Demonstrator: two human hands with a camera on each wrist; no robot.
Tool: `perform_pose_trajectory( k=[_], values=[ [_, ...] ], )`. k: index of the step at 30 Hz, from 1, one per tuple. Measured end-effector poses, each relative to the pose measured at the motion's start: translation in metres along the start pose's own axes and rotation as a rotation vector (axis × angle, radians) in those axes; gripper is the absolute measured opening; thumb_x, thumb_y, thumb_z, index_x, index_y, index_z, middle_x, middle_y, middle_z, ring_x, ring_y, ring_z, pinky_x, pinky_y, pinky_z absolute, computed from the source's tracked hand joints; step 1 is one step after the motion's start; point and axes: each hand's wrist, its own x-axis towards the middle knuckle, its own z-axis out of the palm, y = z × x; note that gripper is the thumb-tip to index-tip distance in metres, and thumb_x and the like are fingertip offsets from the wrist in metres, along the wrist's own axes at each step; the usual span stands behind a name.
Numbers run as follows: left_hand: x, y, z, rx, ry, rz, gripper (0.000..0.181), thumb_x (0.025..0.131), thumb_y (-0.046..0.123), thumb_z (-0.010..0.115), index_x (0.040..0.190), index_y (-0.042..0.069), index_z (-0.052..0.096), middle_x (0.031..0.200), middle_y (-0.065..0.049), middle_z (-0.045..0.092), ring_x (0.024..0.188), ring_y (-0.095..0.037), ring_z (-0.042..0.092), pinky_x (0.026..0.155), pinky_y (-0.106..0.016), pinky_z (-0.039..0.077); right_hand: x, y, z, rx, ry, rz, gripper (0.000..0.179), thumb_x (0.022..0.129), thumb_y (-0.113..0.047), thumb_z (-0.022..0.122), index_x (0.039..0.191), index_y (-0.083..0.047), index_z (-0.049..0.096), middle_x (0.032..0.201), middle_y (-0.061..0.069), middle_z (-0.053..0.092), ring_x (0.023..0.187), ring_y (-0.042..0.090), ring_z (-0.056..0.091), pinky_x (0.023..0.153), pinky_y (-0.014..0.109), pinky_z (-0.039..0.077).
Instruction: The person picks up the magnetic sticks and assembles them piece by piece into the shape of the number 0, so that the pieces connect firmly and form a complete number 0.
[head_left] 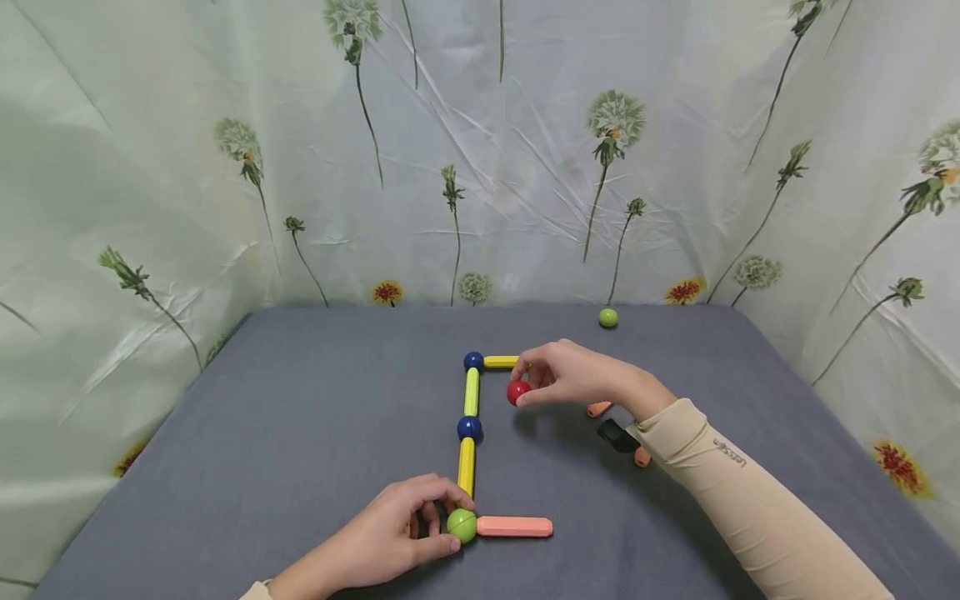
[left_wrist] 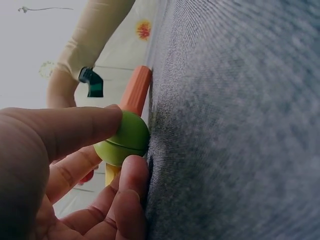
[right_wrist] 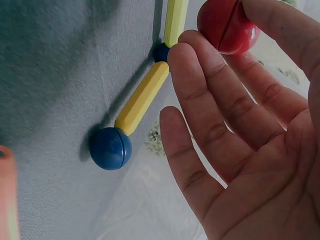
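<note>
My left hand (head_left: 393, 529) pinches a green ball (head_left: 462, 526) between thumb and fingers, low on the grey cloth. A pink rod (head_left: 515, 527) runs right from that ball, and a yellow rod (head_left: 467, 467) runs away from it to a blue ball (head_left: 469, 429). Beyond come a yellow-green rod (head_left: 471, 392), another blue ball (head_left: 473, 361) and a yellow rod (head_left: 501, 362) turned right. Above the cloth, my right hand (head_left: 573, 375) holds a red ball (head_left: 518, 392) with its fingertips. In the right wrist view, a blue ball (right_wrist: 111, 148) caps a yellow rod (right_wrist: 142, 100).
A loose green ball (head_left: 608, 317) lies near the far edge. Orange-pink pieces (head_left: 598, 409) are partly hidden beneath the right arm, by a black wrist device (head_left: 618, 436). Flower-printed curtains (head_left: 525, 167) border the grey surface (head_left: 300, 417) at the back and sides.
</note>
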Motion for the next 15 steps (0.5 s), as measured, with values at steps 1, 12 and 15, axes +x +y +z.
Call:
perform_pose_trajectory(
  k=[1, 12, 15],
  values=[
    [0.0, 0.001, 0.0, 0.001, 0.0, -0.007, 0.027, 0.097, 0.031, 0.082, 0.122, 0.03, 0.073, 0.114, 0.006, 0.069, 0.081, -0.003, 0.064, 0.064, -0.022, 0.052, -0.003, 0.0, 0.002, 0.002, 0.0, 0.001, 0.029, 0.098, -0.034, 0.08, 0.12, -0.017, 0.073, 0.093, -0.008, 0.074, 0.084, 0.009, 0.066, 0.08, 0.029, 0.056],
    [0.002, 0.009, 0.001, 0.085, 0.016, -0.023, 0.025, 0.098, 0.035, 0.081, 0.121, 0.034, 0.073, 0.113, 0.007, 0.066, 0.073, -0.003, 0.059, 0.065, -0.023, 0.052, -0.036, 0.004, 0.025, 0.029, -0.014, -0.01, 0.024, 0.097, -0.033, 0.082, 0.114, -0.02, 0.073, 0.087, -0.012, 0.07, 0.08, 0.004, 0.064, 0.079, 0.025, 0.055],
    [0.003, 0.012, 0.001, 0.135, 0.033, -0.02, 0.024, 0.097, 0.036, 0.082, 0.12, 0.036, 0.073, 0.11, 0.008, 0.064, 0.071, -0.002, 0.058, 0.063, -0.023, 0.051, -0.042, 0.004, 0.029, 0.027, -0.012, -0.02, 0.024, 0.096, -0.034, 0.083, 0.113, -0.02, 0.073, 0.086, -0.013, 0.07, 0.079, 0.003, 0.063, 0.078, 0.025, 0.054]
  ],
)
